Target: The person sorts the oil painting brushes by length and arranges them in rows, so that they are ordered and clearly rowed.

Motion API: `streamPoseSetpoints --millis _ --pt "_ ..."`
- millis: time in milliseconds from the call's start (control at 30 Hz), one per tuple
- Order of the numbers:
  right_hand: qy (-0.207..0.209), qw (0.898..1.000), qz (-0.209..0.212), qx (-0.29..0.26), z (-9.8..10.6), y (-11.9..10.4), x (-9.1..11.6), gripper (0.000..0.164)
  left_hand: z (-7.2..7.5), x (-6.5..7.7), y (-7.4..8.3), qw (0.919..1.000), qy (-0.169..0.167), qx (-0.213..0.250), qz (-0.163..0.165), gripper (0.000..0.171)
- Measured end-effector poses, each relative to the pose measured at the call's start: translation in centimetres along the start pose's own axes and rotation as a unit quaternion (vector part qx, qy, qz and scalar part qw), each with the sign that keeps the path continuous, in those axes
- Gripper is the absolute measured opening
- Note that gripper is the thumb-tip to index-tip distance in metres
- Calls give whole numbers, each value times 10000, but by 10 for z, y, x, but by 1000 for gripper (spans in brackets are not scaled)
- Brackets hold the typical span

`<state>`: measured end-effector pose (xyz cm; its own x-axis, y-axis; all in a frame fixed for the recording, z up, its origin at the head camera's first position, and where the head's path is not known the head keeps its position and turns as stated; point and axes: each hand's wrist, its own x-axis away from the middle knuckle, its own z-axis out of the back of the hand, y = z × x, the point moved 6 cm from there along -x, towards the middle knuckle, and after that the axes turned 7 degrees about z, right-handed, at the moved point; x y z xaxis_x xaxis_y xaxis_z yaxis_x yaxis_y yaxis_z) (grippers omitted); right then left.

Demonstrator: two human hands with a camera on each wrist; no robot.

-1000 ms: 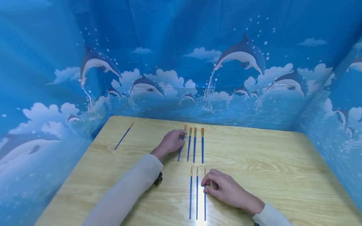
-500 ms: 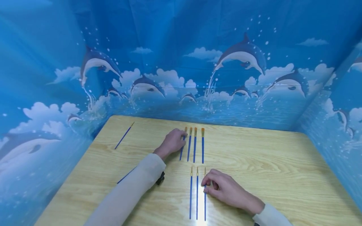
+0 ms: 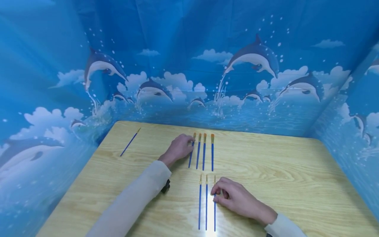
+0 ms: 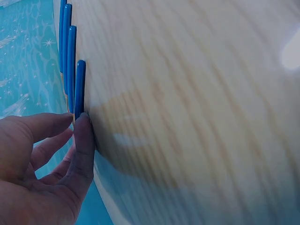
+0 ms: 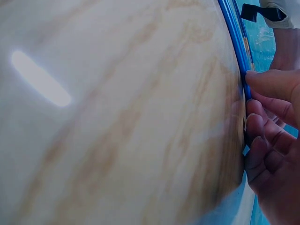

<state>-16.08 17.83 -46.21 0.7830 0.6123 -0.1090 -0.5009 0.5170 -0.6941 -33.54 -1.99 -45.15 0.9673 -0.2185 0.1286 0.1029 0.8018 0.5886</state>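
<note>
In the head view my left hand (image 3: pixel 178 147) pinches the leftmost flat paintbrush (image 3: pixel 190 159) of the far row, orange bristles pointing away. The left wrist view shows thumb and finger on either side of its blue handle (image 4: pixel 80 86). Beside it lie three more flat paintbrushes, the rightmost flat brush (image 3: pixel 212 156) a little apart. Nearer, my right hand (image 3: pixel 235 198) pinches the rightmost fine-tipped paintbrush (image 3: pixel 214 217) of a row of three; part of its handle is hidden behind the fingers. To its left lie the middle fine brush (image 3: pixel 206 207) and the left fine brush (image 3: pixel 199 207).
A single thin paintbrush (image 3: pixel 130 142) lies slanted at the far left of the wooden table (image 3: pixel 281 164). Blue dolphin-print cloth (image 3: pixel 183 49) walls the table's back and sides. The left sleeve (image 3: pixel 133 200) crosses the table's left part.
My left hand has shifted its flat brush slightly right and straightened it towards its neighbours. A blue handle seen by the left sleeve half a second ago is now covered. The right hand stays still.
</note>
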Motion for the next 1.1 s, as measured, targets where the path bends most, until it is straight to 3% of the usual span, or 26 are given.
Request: streamPoseSetpoints --millis 167,400,533,767,1100 --pt "5 10000 35 -18 1 -1 0 11 7 2 -3 10000 -6 -3 -5 38" --pt "2 10000 67 -39 0 0 1 11 16 6 -11 9994 -98 59 313 32" --pt "-3 10000 13 -49 -1 1 1 10 21 11 -15 9993 -194 52 328 29" --pt "23 10000 20 -95 0 -1 1 10 29 21 -25 9991 -343 -15 237 27" --pt "23 10000 41 -46 0 -2 0 10 44 42 -44 9962 -626 219 559 27"
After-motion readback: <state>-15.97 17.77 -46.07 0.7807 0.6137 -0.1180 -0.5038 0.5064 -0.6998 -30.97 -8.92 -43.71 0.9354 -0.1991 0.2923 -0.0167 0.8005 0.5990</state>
